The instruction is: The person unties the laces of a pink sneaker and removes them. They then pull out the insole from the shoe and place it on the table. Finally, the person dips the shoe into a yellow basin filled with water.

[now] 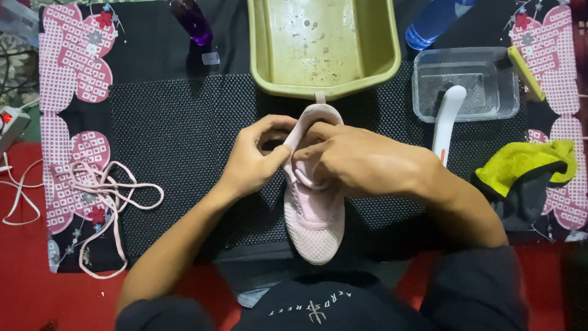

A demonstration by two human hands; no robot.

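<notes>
The pink shoe (313, 211) lies lengthwise on the dark mesh mat (171, 141), toe toward the person, heel toward the green basin (324, 46); the left hand (254, 159) pinches the collar edge closed between thumb and fingers; the right hand (361, 162) grips the tongue and opening from the other side, covering the shoe's middle; pink laces (101, 196) lie loose well to the left; a white-handled brush (447, 119) rests in a clear tub (465, 83); a yellow cloth (527, 162) sits right; the shoe is pale pink knit, unlaced.
</notes>
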